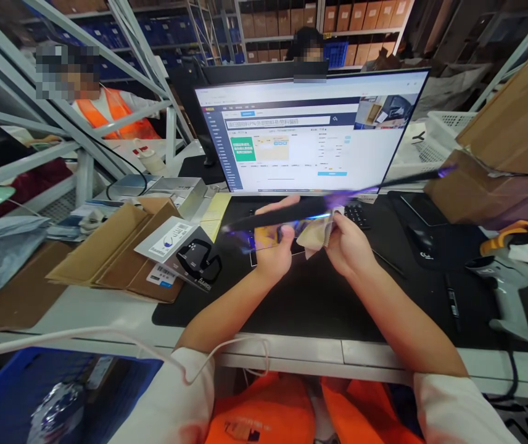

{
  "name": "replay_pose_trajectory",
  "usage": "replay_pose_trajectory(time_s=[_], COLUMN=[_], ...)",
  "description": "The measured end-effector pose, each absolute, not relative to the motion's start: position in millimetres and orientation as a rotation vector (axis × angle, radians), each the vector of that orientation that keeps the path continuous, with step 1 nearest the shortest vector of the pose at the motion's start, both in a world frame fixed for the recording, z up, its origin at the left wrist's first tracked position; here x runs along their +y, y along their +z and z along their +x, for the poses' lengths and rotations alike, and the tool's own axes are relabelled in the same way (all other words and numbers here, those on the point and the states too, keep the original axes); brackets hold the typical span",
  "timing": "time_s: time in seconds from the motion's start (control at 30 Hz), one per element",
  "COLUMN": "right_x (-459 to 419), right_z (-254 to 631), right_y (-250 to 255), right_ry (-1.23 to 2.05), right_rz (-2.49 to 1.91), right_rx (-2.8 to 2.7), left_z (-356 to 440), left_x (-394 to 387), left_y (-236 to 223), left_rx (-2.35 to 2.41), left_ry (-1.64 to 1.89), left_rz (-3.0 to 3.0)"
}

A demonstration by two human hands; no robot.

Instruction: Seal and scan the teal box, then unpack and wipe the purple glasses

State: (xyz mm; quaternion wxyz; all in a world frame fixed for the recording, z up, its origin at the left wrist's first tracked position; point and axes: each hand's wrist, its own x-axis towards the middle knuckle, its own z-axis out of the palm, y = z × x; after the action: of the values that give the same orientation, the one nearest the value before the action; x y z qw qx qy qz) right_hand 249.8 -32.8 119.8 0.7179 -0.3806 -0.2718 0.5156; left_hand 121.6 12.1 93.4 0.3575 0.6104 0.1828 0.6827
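What looks like a pair of dark-framed glasses (pixel 287 214) is in front of me, smeared by motion. Its see-through lens shimmers purple, blue and yellow, and one long dark arm stretches out to the right. My left hand (pixel 276 253) grips it at the lens, thumb towards me and fingers behind. A pale yellowish cloth or soft wrapper (pixel 314 235) is pinched in my right hand (pixel 350 243), at the right end of the lens. The fingertips of my right hand are partly hidden. Both hands are above the black desk mat (pixel 301 302), before the keyboard (pixel 355 216).
A lit monitor (pixel 292 148) stands behind my hands. Leftward are a printed box (pixel 176 246) picturing black glasses and an opened cardboard box (pixel 102 240). A mouse (pixel 421 242), phone (pixel 424 208), marker (pixel 452 302) and barcode scanner (pixel 504 296) lie rightward. A cable crosses my left arm.
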Motion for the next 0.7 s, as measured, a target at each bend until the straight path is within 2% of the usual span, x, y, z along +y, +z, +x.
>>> replay_pose_trajectory(time_s=[0.2,0.43,0.7], right_x=[-38,-43,-43], right_z=[253,251,254], right_y=[129,132,137], right_ry=[1.303,1.369,1.347], right_rz=[-0.789,-0.732,-0.715], right_rx=[-0.629,-0.654,-0.791], left_z=[126,120,129], left_x=[11,14,8], left_y=[101,101,100], left_rx=[0.414,0.253,0.286], left_ry=[1.669,1.824,1.292], left_rz=[1.549,1.645,1.237])
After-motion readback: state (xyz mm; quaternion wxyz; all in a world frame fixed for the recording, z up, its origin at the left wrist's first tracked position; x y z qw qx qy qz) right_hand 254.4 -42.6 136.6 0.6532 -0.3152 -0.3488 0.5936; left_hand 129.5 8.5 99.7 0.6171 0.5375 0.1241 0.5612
